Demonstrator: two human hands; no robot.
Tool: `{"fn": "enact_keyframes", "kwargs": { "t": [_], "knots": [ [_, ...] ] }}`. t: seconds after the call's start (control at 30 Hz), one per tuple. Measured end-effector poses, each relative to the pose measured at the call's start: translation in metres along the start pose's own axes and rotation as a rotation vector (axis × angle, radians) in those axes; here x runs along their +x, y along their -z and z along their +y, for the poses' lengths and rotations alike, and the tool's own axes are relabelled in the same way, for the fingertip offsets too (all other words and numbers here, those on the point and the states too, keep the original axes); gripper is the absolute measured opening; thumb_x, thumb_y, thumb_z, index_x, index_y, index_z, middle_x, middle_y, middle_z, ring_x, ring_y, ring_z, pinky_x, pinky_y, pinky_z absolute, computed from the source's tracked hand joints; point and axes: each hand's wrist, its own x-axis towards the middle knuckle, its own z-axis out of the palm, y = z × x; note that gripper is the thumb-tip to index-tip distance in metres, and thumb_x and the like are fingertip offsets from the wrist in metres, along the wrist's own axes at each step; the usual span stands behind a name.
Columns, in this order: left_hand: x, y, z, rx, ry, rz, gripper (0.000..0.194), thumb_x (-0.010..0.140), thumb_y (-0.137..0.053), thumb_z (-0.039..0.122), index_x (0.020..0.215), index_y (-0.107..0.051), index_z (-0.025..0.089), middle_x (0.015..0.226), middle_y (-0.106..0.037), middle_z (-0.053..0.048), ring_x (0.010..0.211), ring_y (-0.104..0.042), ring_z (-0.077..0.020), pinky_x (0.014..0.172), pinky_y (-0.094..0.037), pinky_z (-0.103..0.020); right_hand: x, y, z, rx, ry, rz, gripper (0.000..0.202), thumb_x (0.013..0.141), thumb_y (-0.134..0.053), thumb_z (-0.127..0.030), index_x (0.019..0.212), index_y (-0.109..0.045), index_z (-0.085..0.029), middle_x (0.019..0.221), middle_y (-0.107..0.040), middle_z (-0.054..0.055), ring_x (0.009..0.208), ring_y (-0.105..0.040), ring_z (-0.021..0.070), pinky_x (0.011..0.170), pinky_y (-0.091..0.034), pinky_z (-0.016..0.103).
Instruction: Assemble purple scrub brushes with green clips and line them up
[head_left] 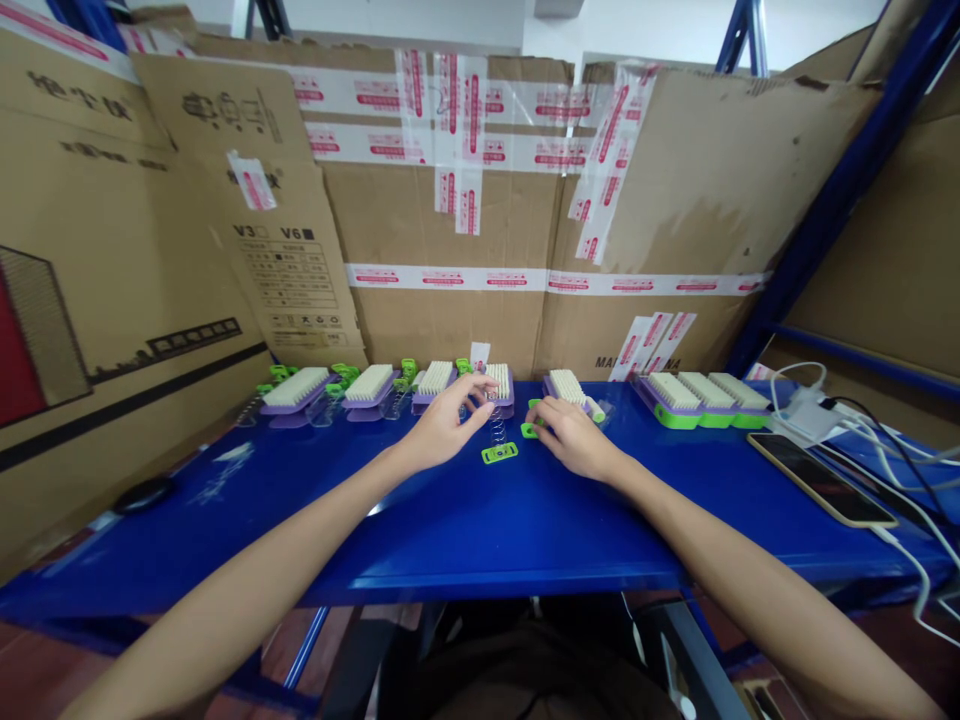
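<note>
Near the back middle of the blue table, my left hand (454, 420) has its thumb and fingers bent around the top of a thin coil spring (497, 428). Below the spring lies a flat green piece (499, 453). To the right, my right hand (566, 432) has its fingers closed on a small green part (531, 428). Behind my left hand is a purple brush (504, 388) with cream bristles, and another brush (566, 388) sits behind my right hand.
More brushes (367, 388) with green parts line the back left. Three green-and-purple brushes (709, 398) stand at the right. A phone (821, 478) and white cables lie at the right edge. Cardboard (450, 240) walls the back; a dark round object (144, 494) is at left.
</note>
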Motion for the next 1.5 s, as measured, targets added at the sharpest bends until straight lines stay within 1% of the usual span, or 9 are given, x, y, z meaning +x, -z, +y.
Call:
{"fn": "enact_keyframes", "kwargs": {
  "t": [0.13,0.3,0.47,0.6,0.7,0.87,1.17,1.37,1.5],
  "knots": [
    [0.0000,0.0023,0.0051,0.085,-0.073,0.072,0.021,0.114,-0.062,0.034,0.131,-0.068,0.023,0.123,-0.073,-0.008,0.103,-0.072,-0.0218,0.095,-0.062,-0.040,-0.0001,-0.0008,0.0016,0.002,-0.002,-0.007,0.017,0.112,-0.054,-0.013,0.120,-0.064,-0.024,0.119,-0.072,0.010,0.109,-0.067,0.0283,0.097,-0.051,0.042],
    [0.0003,0.0034,0.0080,0.154,-0.177,0.137,0.014,0.114,-0.064,0.028,0.126,-0.070,0.024,0.121,-0.071,-0.006,0.100,-0.069,-0.0195,0.098,-0.060,-0.039,0.0001,-0.0012,0.0044,0.009,0.015,-0.003,0.025,0.105,-0.052,-0.005,0.118,-0.063,-0.024,0.117,-0.071,0.010,0.108,-0.066,0.0279,0.096,-0.051,0.041],
    [0.0009,0.0041,0.0074,0.216,-0.221,0.186,0.010,0.113,-0.067,0.028,0.122,-0.069,0.024,0.116,-0.070,-0.006,0.103,-0.067,-0.0213,0.098,-0.058,-0.040,-0.0003,0.0011,0.0043,0.006,0.007,0.008,0.026,0.104,-0.049,-0.004,0.114,-0.063,-0.024,0.112,-0.069,0.010,0.105,-0.065,0.0276,0.095,-0.052,0.041],
    [0.0013,0.0055,0.0063,0.228,-0.232,0.185,0.007,0.114,-0.065,0.029,0.113,-0.071,0.024,0.115,-0.071,-0.006,0.114,-0.068,-0.0242,0.106,-0.057,-0.044,-0.0007,0.0016,0.0041,-0.003,-0.019,0.003,0.025,0.103,-0.050,-0.003,0.112,-0.063,-0.023,0.112,-0.069,0.009,0.105,-0.064,0.0273,0.094,-0.051,0.040],
    [0.0014,0.0062,0.0062,0.228,-0.223,0.184,0.011,0.113,-0.066,0.030,0.108,-0.073,0.025,0.113,-0.072,-0.006,0.115,-0.069,-0.0248,0.110,-0.056,-0.046,-0.0008,0.0009,0.0052,-0.007,-0.025,0.000,0.025,0.102,-0.051,-0.003,0.111,-0.062,-0.024,0.111,-0.069,0.009,0.104,-0.065,0.0273,0.094,-0.051,0.039],
    [0.0013,0.0060,0.0073,0.241,-0.211,0.184,0.012,0.113,-0.066,0.032,0.108,-0.073,0.024,0.114,-0.073,-0.007,0.115,-0.070,-0.0251,0.110,-0.057,-0.047,-0.0003,0.0004,0.0059,-0.005,-0.026,0.002,0.022,0.105,-0.051,-0.005,0.108,-0.061,-0.024,0.110,-0.068,0.009,0.103,-0.065,0.0274,0.093,-0.051,0.040],
    [0.0020,0.0055,0.0068,0.259,-0.283,0.167,0.008,0.113,-0.070,0.027,0.107,-0.073,0.022,0.114,-0.073,-0.007,0.113,-0.071,-0.0233,0.107,-0.057,-0.044,0.0009,0.0031,-0.0001,-0.018,-0.028,0.014,0.013,0.107,-0.059,-0.011,0.103,-0.062,-0.024,0.105,-0.067,0.006,0.097,-0.063,0.0248,0.090,-0.049,0.037],
    [0.0015,0.0048,0.0067,0.261,-0.280,0.163,0.009,0.112,-0.071,0.028,0.105,-0.071,0.022,0.113,-0.073,-0.006,0.112,-0.071,-0.0238,0.107,-0.058,-0.046,0.0005,0.0014,0.0022,-0.018,-0.033,0.019,0.012,0.106,-0.065,-0.013,0.104,-0.063,-0.024,0.105,-0.067,0.006,0.098,-0.064,0.0252,0.090,-0.049,0.037],
    [0.0014,0.0049,0.0074,0.264,-0.283,0.156,0.006,0.112,-0.070,0.027,0.110,-0.072,0.023,0.113,-0.075,-0.007,0.113,-0.072,-0.0244,0.108,-0.059,-0.047,0.0001,0.0009,0.0042,-0.012,-0.026,0.019,0.012,0.107,-0.064,-0.012,0.105,-0.063,-0.024,0.107,-0.068,0.007,0.099,-0.065,0.0259,0.090,-0.049,0.037]
  ]
}}
